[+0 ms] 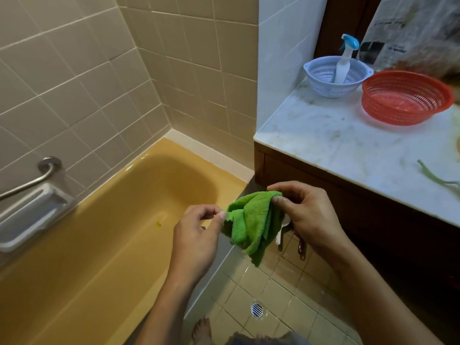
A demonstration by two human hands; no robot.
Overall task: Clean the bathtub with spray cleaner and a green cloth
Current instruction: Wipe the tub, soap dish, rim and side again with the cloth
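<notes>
In the head view, the left hand (199, 230) and the right hand (306, 215) hold the green cloth (251, 225) up near the edge of the yellow bathtub (99, 245). Each hand pinches one side with curled fingers (280, 201). I think this is the getting-ready step (no wiping yet). The spray bottle (344, 63) stands in a white basket (321, 80) on the bench (348, 145), well apart. Next, one hand probably has to let go and reach for it.
</notes>
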